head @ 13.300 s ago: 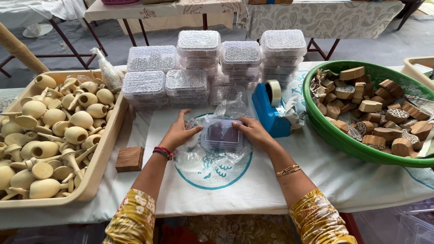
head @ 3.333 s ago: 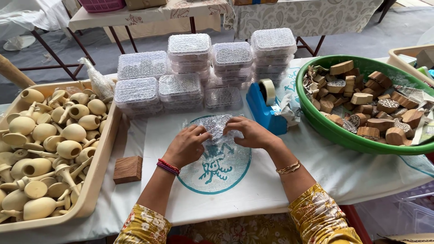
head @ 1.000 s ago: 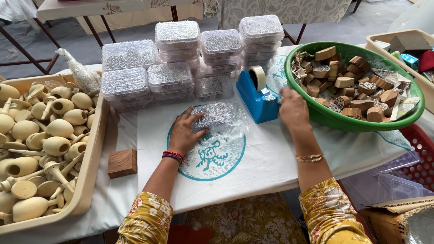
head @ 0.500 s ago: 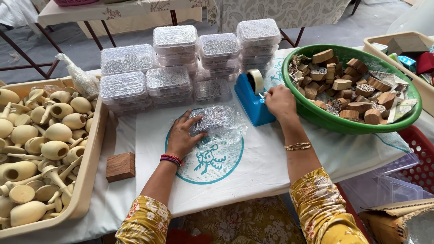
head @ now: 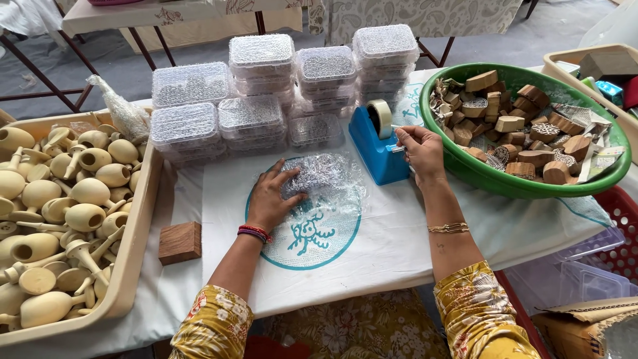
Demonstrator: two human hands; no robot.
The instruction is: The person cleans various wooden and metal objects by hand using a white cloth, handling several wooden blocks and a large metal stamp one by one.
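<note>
Far left of the frame: a beige tray (head: 136, 266) of pale wooden pieces, with a small wooden block (head: 179, 242) beside it on the white cloth (head: 412, 233). Centre: the left hand (head: 269, 199) lies flat, fingers spread, pressing a bubble-wrapped bundle (head: 319, 178) onto the cloth's teal printed circle, below stacks of clear lidded boxes (head: 262, 60). Right of centre: the right hand (head: 420, 147), which rested on the bundle some seconds earlier, now sits at the blue tape dispenser (head: 376, 147), fingers apparently pinching the tape end, though the grip is small in view. The wrap is thus held shut one-handed. Far right: a green basin (head: 598, 183) of carved blocks.
</note>
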